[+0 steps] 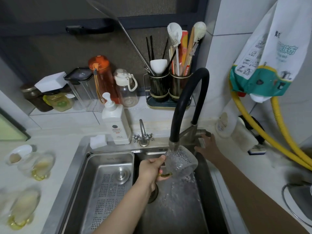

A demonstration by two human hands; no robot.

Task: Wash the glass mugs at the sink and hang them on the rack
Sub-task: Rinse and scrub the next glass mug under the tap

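My left hand (pixel 151 169) grips a textured glass mug (pixel 181 162) by its gold handle and holds it tilted under the black faucet spout (pixel 173 144). Water runs over the mug and spills into the steel sink (pixel 177 208). My right hand (pixel 208 146) rests on the faucet lever at the back right of the sink, fingers spread. Two more glass mugs with gold handles lie on the white counter at the left, one (pixel 40 164) farther back and one (pixel 20 210) nearer to me. No rack for hanging is visible.
A perforated steel drain tray (pixel 108 188) fills the sink's left half. A white soap pump bottle (pixel 116 122), a small tap (pixel 143 135) and a sponge (pixel 98 141) stand behind the sink. Bottles, jars and utensil holders (pixel 168 88) line the ledge. Yellow hoses (pixel 270 137) run at right.
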